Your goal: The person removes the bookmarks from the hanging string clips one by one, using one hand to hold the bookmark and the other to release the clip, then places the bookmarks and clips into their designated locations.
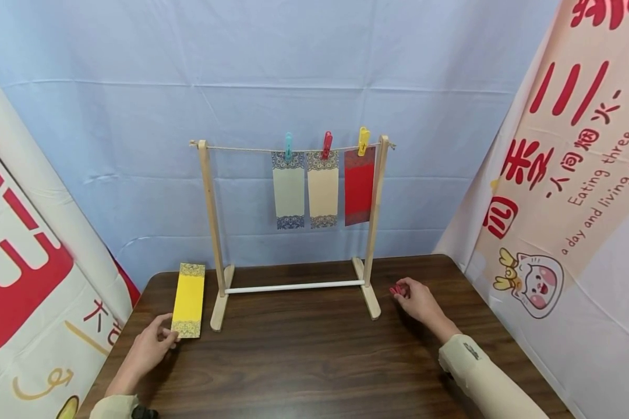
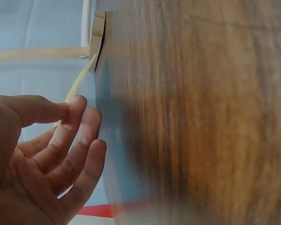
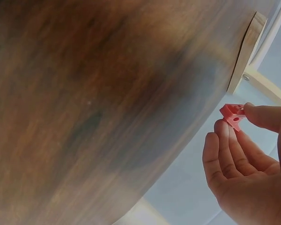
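Note:
My left hand [image 1: 149, 349] pinches the near corner of a yellow paper card [image 1: 188, 297] with patterned ends, at the table's left side. In the left wrist view the card [image 2: 77, 84] shows edge-on between thumb and fingertips. At the right, my right hand [image 1: 418, 301] holds a small red clothespin [image 1: 396, 290]; the right wrist view shows the clothespin [image 3: 233, 114] between thumb and fingers. On the string [image 1: 241, 148] of a wooden rack hang a pale green card [image 1: 289, 192] under a blue clothespin, a cream card [image 1: 322, 189] under a red one and a red card [image 1: 358, 189] under a yellow one.
The rack's wooden posts [image 1: 213, 218] stand on flat feet [image 1: 368, 298] joined by a white bar [image 1: 293, 287]. Beneath lies a dark wooden table [image 1: 293, 355]. A blue cloth [image 1: 136, 145] hangs behind, and printed banners [image 1: 597, 192] flank both sides.

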`<state>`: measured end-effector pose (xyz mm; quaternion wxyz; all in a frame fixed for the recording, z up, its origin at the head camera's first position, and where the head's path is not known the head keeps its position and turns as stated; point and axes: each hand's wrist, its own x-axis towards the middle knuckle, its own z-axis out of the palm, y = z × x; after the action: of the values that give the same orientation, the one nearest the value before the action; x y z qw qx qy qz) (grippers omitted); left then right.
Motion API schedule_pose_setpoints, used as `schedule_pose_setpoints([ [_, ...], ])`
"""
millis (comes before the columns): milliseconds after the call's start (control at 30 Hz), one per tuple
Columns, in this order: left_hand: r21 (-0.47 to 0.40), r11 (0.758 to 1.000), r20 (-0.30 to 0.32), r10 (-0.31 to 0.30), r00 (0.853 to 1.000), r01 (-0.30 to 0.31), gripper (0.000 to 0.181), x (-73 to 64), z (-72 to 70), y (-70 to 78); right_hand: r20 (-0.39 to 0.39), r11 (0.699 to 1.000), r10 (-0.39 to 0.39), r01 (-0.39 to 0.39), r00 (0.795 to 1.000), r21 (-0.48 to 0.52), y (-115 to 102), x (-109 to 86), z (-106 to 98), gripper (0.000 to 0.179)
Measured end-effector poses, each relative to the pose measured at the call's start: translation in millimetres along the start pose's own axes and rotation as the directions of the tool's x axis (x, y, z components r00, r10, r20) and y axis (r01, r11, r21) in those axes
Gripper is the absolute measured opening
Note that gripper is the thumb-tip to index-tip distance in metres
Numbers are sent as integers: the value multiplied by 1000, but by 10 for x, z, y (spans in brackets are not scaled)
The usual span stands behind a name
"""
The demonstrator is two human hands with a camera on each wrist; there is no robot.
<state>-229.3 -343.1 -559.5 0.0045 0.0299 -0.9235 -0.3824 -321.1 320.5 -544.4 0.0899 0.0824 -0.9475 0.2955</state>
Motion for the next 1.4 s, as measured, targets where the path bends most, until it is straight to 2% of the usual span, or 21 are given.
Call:
schedule_pose_setpoints([
  [300,8,1000,31,-13,999,13,54,13,-12,-13,2,999,-19,19,1000,-32,37,47,46,28],
  [600,28,1000,45,-12,999,10,52,61,14,-57,40,998,0,2,999,-58,97,80,100,28],
  [867,39,999,58,-28,998,25,52,69,11,-35,63,998,20,-16,998,-62,72,61,109,29],
  [1000,83,996,57,-32,998,27,52,77,10,-2,72,998,26,-21,997,-67,74,61,123,30],
  [1167,171,984,26,-48,999,43,54,96,9,4,80,997,20,-13,997,-81,88,81,144,31],
  [1400,230,970,10,-77,997,73,58,103,7,-8,83,996,26,-19,996,-82,73,89,137,30],
])
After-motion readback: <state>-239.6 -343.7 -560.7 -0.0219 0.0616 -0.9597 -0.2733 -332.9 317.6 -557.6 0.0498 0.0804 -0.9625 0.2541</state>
